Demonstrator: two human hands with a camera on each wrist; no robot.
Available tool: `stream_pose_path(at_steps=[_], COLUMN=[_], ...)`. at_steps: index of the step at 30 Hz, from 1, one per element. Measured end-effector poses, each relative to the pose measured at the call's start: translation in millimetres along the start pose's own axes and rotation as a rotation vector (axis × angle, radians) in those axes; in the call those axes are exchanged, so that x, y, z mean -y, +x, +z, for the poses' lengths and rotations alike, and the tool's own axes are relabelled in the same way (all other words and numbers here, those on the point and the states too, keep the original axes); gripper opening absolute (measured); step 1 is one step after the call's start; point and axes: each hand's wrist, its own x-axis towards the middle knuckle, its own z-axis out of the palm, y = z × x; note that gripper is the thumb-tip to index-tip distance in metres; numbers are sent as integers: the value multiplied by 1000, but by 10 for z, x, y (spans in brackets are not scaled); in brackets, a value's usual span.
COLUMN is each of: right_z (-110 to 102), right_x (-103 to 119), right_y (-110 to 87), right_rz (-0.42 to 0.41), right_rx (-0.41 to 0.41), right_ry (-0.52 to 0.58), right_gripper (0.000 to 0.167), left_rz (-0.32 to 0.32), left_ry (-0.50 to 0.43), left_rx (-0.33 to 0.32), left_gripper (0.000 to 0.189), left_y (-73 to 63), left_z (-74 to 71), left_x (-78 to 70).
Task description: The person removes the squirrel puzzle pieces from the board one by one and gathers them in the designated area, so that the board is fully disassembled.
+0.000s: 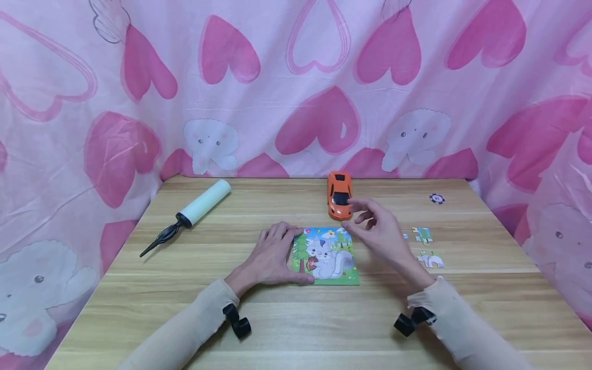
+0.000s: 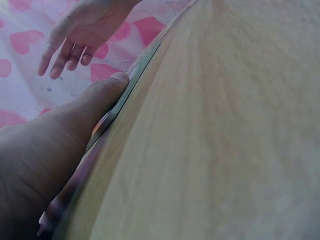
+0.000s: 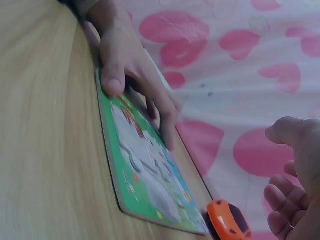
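Note:
A square jigsaw puzzle (image 1: 329, 261) with a white squirrel picture lies flat on the wooden table. My left hand (image 1: 276, 255) rests on its left side, thumb (image 3: 114, 86) on the near edge and fingertips at the far left corner. Above the puzzle's right side hovers my right hand (image 1: 380, 232), fingers loosely bent and parted from the thumb, holding nothing. In the left wrist view that right hand (image 2: 92, 30) appears raised over the board. An orange toy car (image 1: 339, 198) stands just beyond the puzzle, close to the right fingertips.
Loose puzzle pieces (image 1: 430, 259) lie right of the right hand, some partly hidden by its wrist. A poker chip (image 1: 437, 199) sits at the back right. A balloon pump (image 1: 203, 204) with a black nozzle lies at the left. Heart-printed cloth (image 1: 319, 123) hangs behind the table.

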Motion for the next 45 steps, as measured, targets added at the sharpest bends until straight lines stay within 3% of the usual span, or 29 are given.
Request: stream_pose_path(at_steps=[13, 21, 32, 45], right_z=[240, 326, 359, 405], right_x=[-102, -193, -216, -233], right_y=[-89, -121, -108, -130], right_rz=[-6, -8, -27, -40], right_rx=[198, 309, 400, 440], right_ry=[88, 43, -34, -147], right_gripper=[62, 75, 77, 72], left_rz=[6, 11, 1, 6], left_ry=[-3, -9, -13, 1], left_rx=[2, -1, -2, -6], left_gripper=[130, 130, 128, 129], left_y=[-8, -9, -4, 3], left_z=[0, 0, -7, 0], left_x=[-12, -23, -21, -6])
